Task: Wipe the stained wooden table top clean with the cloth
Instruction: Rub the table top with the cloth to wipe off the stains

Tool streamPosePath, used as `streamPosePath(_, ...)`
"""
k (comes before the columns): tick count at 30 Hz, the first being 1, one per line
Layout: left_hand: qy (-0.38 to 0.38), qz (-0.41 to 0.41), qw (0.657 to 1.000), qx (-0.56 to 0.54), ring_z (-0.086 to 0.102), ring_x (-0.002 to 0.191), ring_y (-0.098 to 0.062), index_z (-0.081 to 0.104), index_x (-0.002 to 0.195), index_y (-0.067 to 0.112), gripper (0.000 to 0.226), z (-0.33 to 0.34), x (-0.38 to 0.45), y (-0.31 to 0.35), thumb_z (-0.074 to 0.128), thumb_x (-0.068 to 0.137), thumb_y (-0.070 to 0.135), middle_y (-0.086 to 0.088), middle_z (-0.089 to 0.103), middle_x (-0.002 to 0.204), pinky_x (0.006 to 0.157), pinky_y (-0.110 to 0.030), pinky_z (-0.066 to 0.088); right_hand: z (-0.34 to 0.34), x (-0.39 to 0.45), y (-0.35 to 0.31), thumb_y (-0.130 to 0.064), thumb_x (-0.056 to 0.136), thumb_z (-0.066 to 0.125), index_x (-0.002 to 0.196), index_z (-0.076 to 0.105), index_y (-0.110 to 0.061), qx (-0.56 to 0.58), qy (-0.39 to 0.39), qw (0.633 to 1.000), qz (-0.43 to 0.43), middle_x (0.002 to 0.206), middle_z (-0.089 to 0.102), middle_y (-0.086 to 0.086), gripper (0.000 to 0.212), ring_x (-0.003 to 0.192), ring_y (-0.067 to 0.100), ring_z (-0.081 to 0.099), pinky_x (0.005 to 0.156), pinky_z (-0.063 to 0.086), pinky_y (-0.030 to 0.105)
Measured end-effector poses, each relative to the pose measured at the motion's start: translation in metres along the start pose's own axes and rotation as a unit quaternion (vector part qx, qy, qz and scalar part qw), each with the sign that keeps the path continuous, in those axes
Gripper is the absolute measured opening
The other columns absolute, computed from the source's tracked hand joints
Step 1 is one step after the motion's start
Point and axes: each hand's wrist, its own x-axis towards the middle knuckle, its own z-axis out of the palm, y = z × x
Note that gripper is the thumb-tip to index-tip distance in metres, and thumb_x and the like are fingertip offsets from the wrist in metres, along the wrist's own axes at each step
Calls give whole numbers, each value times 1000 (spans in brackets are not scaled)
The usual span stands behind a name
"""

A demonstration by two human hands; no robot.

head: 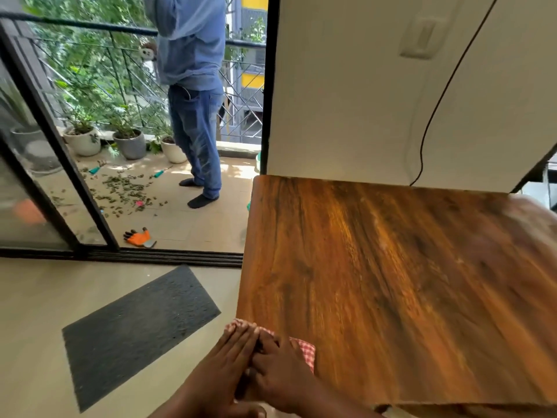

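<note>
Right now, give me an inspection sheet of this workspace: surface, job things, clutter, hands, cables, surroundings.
Surface: wooden table top is bare apart from the cloth; pale smudges show towards its far right; the image is blurred there.
Job things: red-checked cloth lies at the table's near left corner, under the hands.
Clutter: nothing seen on the table.
Hands: left hand and right hand lie side by side with straight fingers, pressing on the cloth.
Cables: a black cable runs down the wall behind the table.
Surroundings: dark floor mat; an orange glove by the sliding door; a person on the balcony among potted plants and scattered leaves.
</note>
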Motion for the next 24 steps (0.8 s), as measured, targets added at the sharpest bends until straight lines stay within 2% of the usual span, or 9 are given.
streamPosePath(3,5,-16,1000,-19,4,149,-21,36,140,2,112,9,-22,32,31,73,91,-11,43,145,106,-34,26,9,-34,-8,-49,96,35,139,39,-34,-8,11,1000,-22,156,16,-5,45,137,29,18,112,12,49)
streamPosePath(5,-4,-30,999,-16,26,145,-19,39,136,4,109,12,-31,53,42,68,90,-10,54,137,111,-31,20,14,-55,-9,-42,96,42,138,41,-34,-5,12,999,-32,155,20,-5,42,135,26,19,110,15,46)
streamPosePath(7,-21,-39,999,1,56,124,-19,47,131,5,112,10,-38,70,56,57,89,-6,65,127,112,-30,14,18,-71,-6,-29,95,51,135,45,-35,-14,21,999,-45,151,25,-8,40,131,26,25,108,21,42)
streamPosePath(9,-6,-42,998,47,61,117,-19,61,127,6,111,5,-41,88,64,51,86,-4,66,126,112,-33,11,20,-84,2,-24,92,54,129,51,-36,5,45,998,-45,145,33,-13,39,127,24,36,104,28,31)
streamPosePath(11,-23,-37,996,74,34,140,-21,43,143,5,107,2,-46,102,60,67,78,-9,43,149,115,-39,-4,19,-98,9,-35,89,52,127,50,-47,93,63,994,13,139,41,-21,40,127,13,39,93,24,5)
streamPosePath(13,-33,-22,994,99,-14,146,-23,-3,153,9,97,1,-44,111,45,90,65,-9,-4,163,112,-42,-27,18,-112,24,-49,91,44,127,40,-61,104,107,986,72,133,44,-31,38,123,3,42,84,22,-2)
streamPosePath(15,-48,-34,994,97,-24,145,-26,-15,151,12,92,-1,-43,119,38,95,61,-9,-18,161,109,-42,-27,17,-123,44,-44,95,42,135,33,-56,21,109,988,104,144,40,-16,42,128,13,40,97,31,13)
streamPosePath(18,-45,-83,993,65,-21,146,-28,-15,152,13,92,2,-40,129,37,95,62,-9,-18,161,112,-44,-22,11,-133,63,-29,96,44,139,27,-54,-61,74,984,153,152,29,-3,52,133,28,33,107,28,39)
streamPosePath(24,-56,-89,993,46,-23,146,-27,-15,152,13,91,17,-37,138,34,94,64,-8,-20,161,115,-45,-18,22,-132,58,-49,91,50,143,18,-50,-92,98,975,179,157,20,-1,61,141,38,16,111,15,55)
